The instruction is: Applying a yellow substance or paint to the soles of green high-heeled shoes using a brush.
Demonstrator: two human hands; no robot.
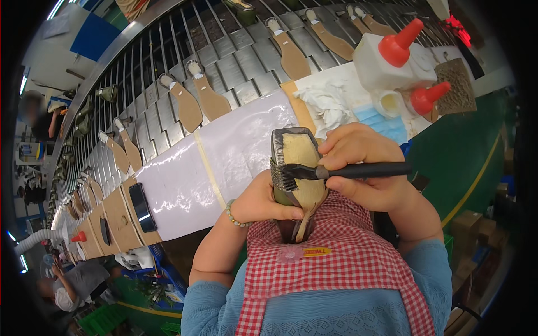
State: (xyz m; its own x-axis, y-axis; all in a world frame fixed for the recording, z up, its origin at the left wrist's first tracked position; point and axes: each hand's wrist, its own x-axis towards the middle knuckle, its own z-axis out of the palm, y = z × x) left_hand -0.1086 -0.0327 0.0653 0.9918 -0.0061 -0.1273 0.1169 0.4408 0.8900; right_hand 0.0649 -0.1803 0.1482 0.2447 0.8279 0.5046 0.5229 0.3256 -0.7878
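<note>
left hand (255, 197) grasps the shoe (298, 148), underside up, in front of the checked apron (342, 260); right hand (367, 154) grips the brush (367, 170) by its black handle, bristles touching the shoe's left edge; red-nozzled white bottle (372, 61) stands on the bench beyond the right hand

On the slatted metal surface (252, 66), tan sole-shaped pieces (290, 56) were laid, mostly in pairs. Along its near edge, a glossy white sheet (246, 131) and brown boards (120, 224) were spread. A dark phone (142, 207) was placed beside the sheet; at the right, crumpled white cloth or paper (328, 103), a blue sheet (381, 122) and a red-nozzled white bottle (370, 64) were set.
</note>
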